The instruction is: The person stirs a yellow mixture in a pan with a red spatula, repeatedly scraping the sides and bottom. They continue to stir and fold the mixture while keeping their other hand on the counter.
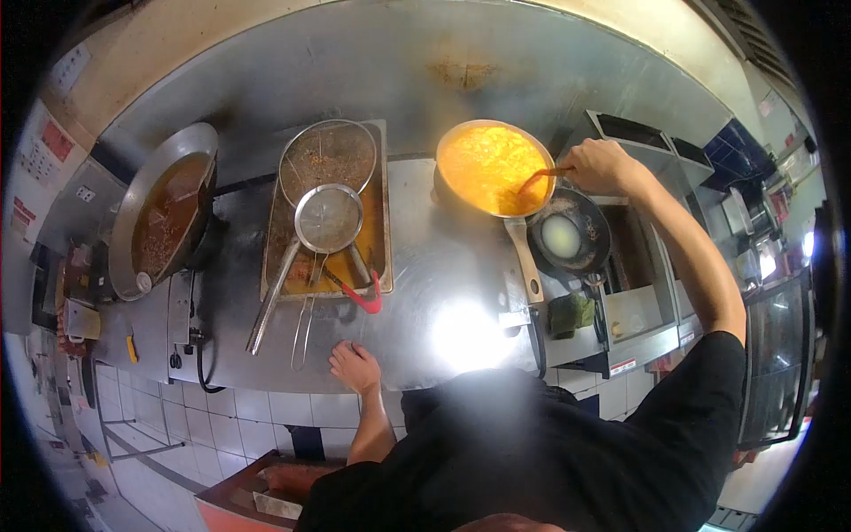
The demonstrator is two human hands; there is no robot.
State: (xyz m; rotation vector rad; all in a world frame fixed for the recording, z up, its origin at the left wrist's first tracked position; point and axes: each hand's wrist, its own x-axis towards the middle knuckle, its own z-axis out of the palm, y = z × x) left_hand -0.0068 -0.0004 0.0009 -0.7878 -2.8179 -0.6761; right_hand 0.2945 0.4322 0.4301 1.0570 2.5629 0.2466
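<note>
My right hand is closed around the handle of a reddish-brown spatula. The spatula's working end dips into bubbling yellow food in a deep pan, near its right side. This pan has a pale handle pointing toward me. My left hand rests on the front edge of the steel counter, fingers spread and holding nothing. Close beyond it lie a looped wire handle and a red-ended utensil.
A small black pan with a pale round patch sits right of the deep pan. Below it lies a dark green block. Two mesh strainers rest over an oily metal tray. A large wok of brown liquid stands far left.
</note>
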